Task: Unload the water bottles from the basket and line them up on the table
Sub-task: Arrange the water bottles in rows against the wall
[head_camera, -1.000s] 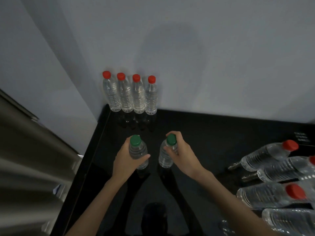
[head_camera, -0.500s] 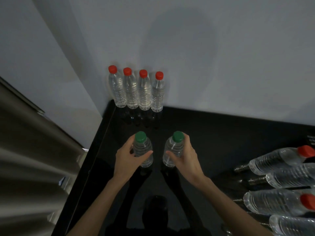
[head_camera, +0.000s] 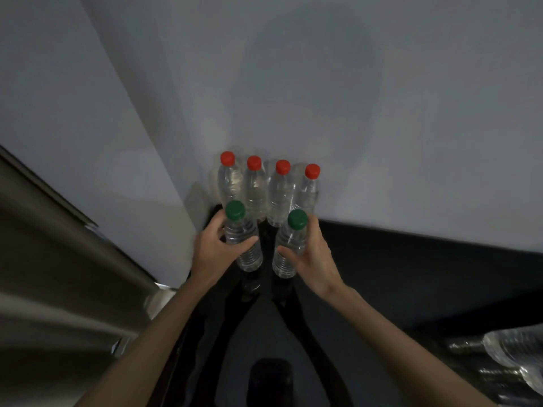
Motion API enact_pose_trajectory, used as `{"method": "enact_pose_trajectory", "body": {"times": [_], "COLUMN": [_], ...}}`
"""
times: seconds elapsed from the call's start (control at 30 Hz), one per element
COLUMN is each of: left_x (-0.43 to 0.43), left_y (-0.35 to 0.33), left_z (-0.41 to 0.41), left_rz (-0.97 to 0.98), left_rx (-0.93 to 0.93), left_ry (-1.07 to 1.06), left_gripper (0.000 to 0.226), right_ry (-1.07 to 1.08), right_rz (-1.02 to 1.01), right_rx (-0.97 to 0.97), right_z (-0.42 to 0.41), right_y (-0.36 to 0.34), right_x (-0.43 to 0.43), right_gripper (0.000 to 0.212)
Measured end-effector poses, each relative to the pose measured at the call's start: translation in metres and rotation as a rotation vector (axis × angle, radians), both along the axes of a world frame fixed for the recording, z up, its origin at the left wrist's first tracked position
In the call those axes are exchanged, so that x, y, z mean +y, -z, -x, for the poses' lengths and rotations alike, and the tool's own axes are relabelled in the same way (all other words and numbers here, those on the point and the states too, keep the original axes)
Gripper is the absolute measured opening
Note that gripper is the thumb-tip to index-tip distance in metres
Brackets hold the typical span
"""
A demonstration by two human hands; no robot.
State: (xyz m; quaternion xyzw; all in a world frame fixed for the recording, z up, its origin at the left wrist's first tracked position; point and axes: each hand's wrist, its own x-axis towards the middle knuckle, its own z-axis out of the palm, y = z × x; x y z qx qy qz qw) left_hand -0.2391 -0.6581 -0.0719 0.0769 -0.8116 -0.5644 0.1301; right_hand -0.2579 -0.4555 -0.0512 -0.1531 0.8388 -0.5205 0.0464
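Work partway done on worktop [head_camera: 411, 274]
Four red-capped bottles [head_camera: 255, 192] line back-left corner; left hand [head_camera: 216, 251], right hand [head_camera: 313, 257] grips wrap green-capped bottles [head_camera: 244, 242]; lying bottles [head_camera: 517, 356] wait, right edge

At 4 o'clock the lying bottles [head_camera: 514, 356] are smeared and cut off by the right edge; we cannot count them or see their caps. The left grip [head_camera: 211, 251] covers one side of the left green-capped bottle [head_camera: 249, 257], and the right grip [head_camera: 314, 259] covers one side of the right green-capped bottle [head_camera: 286, 259]. These two bottles hide the bases of some red-capped bottles [head_camera: 267, 189] at 12 o'clock. At 8 o'clock the grey folds [head_camera: 58, 289] blur beyond telling. We cannot tell whether the held bottles touch the bench [head_camera: 411, 274].
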Motion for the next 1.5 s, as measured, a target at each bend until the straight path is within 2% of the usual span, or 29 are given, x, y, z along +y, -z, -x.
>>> {"method": "enact_pose_trajectory", "body": {"times": [0.4, 0.63, 0.87, 1.13, 1.37, 1.5], "left_x": [-0.072, -0.067, -0.066, -0.061, -0.059, -0.045], "left_y": [0.021, 0.032, 0.035, 0.020, 0.002, -0.036], "left_z": [0.071, 0.085, 0.090, 0.082, 0.063, 0.030], "left_rz": [0.100, 0.069, 0.013, -0.018, 0.113, 0.310], "left_rx": [-0.034, -0.032, -0.039, -0.059, -0.114, 0.018], "left_ry": [-0.076, -0.084, 0.008, 0.172, 0.100, 0.017], "left_gripper": [0.068, 0.060, 0.063, 0.074, 0.081, 0.073], "right_ry": [0.007, 0.017, 0.101, 0.097, 0.108, 0.119], "right_rz": [-0.028, -0.028, -0.088, -0.160, -0.176, -0.115], "right_rx": [0.022, 0.048, 0.135, 0.147, 0.153, 0.276], "right_z": [0.070, 0.084, 0.087, 0.084, 0.070, 0.044], "right_y": [0.026, 0.042, 0.053, 0.053, 0.023, -0.021], "right_x": [-0.073, -0.103, -0.111, -0.112, -0.100, -0.073], "right_gripper": [0.066, 0.058, 0.074, 0.078, 0.076, 0.065]}}
